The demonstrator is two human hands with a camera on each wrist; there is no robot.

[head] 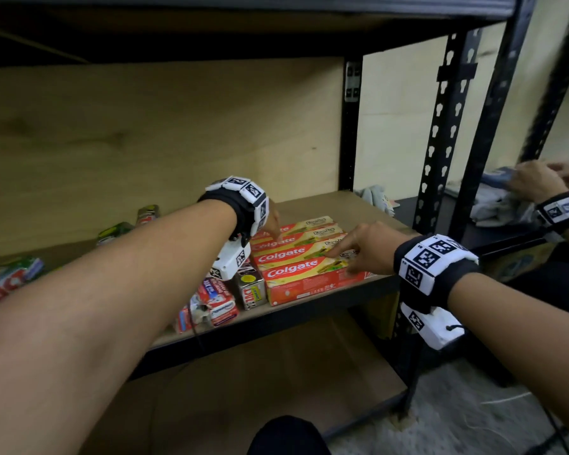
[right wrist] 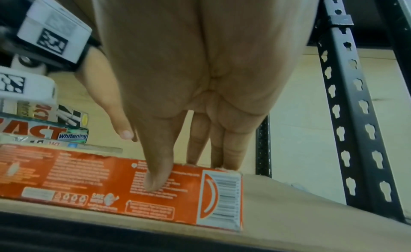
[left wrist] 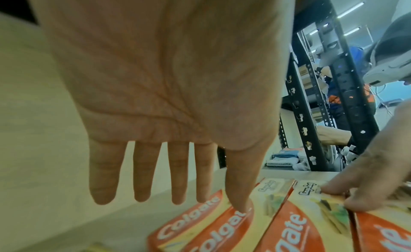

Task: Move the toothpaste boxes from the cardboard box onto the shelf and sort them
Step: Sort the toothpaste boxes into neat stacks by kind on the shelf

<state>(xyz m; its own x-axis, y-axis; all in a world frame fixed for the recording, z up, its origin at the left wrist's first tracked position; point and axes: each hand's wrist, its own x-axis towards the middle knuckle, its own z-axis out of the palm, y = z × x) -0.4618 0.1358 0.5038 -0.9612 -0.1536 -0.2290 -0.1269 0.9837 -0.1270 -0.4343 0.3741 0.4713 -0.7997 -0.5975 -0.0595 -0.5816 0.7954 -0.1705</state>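
Both flat: left hand (head: 271, 221) and right hand (head: 370, 249) atop Colgate boxes (head: 304, 257) flush with shelf (head: 342, 298) edge.

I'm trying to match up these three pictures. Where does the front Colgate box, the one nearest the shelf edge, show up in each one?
Head: front Colgate box lies right of centre, at the shelf edge, under the right hand.
Left wrist: only its corner shows, bottom right.
Right wrist: its orange side panel fills the lower left, thumb against it.
Shared landmark: the black perforated shelf post.
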